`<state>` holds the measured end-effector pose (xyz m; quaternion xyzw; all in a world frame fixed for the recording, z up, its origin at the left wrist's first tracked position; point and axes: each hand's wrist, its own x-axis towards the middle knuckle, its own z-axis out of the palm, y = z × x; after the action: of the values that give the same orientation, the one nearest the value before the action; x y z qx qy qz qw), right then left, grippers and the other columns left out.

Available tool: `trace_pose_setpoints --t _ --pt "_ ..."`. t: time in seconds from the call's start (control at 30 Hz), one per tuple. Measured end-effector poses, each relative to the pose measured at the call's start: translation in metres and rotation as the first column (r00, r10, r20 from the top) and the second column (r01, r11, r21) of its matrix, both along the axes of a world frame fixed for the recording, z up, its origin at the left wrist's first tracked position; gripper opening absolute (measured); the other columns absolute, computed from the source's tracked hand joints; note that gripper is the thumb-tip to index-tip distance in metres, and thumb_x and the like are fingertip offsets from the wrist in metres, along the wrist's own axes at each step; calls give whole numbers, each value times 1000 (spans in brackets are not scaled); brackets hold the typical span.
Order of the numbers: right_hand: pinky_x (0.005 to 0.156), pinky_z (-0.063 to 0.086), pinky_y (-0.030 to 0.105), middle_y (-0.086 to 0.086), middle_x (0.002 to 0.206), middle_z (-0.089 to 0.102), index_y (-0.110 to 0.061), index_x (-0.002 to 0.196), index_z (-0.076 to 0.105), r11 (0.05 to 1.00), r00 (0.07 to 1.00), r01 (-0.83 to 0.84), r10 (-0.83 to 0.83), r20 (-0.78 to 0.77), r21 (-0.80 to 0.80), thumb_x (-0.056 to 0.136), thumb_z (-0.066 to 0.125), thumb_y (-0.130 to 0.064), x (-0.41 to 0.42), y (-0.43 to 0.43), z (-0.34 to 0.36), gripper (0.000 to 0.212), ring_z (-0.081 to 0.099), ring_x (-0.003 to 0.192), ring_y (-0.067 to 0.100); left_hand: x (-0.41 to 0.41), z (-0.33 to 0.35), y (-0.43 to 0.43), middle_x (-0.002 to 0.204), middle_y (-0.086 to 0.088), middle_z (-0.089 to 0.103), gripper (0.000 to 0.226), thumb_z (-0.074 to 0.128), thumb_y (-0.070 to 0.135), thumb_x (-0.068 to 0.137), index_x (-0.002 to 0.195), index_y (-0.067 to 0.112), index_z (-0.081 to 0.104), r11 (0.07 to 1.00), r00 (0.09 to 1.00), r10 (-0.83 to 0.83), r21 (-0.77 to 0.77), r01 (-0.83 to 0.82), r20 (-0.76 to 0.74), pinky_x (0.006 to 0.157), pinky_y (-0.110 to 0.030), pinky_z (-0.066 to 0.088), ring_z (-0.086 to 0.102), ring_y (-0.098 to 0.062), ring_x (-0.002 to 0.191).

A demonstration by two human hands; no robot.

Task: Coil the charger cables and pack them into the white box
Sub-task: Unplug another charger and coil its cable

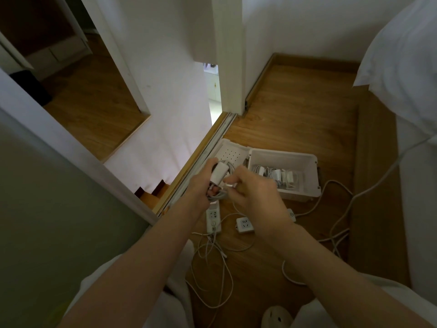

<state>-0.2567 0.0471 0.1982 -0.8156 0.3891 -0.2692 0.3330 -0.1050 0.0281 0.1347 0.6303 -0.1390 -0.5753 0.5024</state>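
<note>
Head view: a white charger brick (218,172) and a grey bundle of coiled cable (216,195) are held together in the left hand (203,183). Its grip is closed round both, with the fingers curled under the loops, apparently so that the turns cannot spring apart. The cable's free end (230,185) is pinched in the narrow grip of the right hand (255,192), just beside the bundle. This hold is judged suited to winding on or tucking in the last length. Both hands are raised above the floor (295,114), near the white box (298,194), which lies open just beyond them, so only a short carry is needed. Its perforated lid (230,150) is laid back to the left, and several packed chargers (279,174) can be made out inside. Beneath the forearms, a power strip (213,217), a socket block (245,224) and loose white cables (222,268) are spread out, not yet coiled.
</note>
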Motion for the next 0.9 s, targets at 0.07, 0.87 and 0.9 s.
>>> trace_pose_setpoints --t 0.07,0.87,0.9 --pt "72 54 19 -4 88 66 -14 87 60 981 975 104 -133 177 161 86 63 -13 -1 -6 2 3 62 82 4 2 3 1 53 0 54 37 55 47 87 81 11 61 999 999 -13 -30 12 -40 33 -15 33 42 -5 34" --pt "68 51 23 8 118 53 -11 133 36 621 898 166 -416 142 766 102 29 -25 16 -32 -20 35 57 87 13 -25 23 34 104 -4 67 28 60 36 83 110 28 58 927 922 -236 -214 309 308 81 -33 55 66 -19 96" --pt "65 49 19 8 122 51 -11 138 30 656 920 141 -363 147 741 102 29 -26 17 -30 -20 38 57 87 11 -25 22 35 105 -4 67 28 57 38 83 109 28 58 928 933 -242 -216 303 267 81 -32 54 66 -19 97"
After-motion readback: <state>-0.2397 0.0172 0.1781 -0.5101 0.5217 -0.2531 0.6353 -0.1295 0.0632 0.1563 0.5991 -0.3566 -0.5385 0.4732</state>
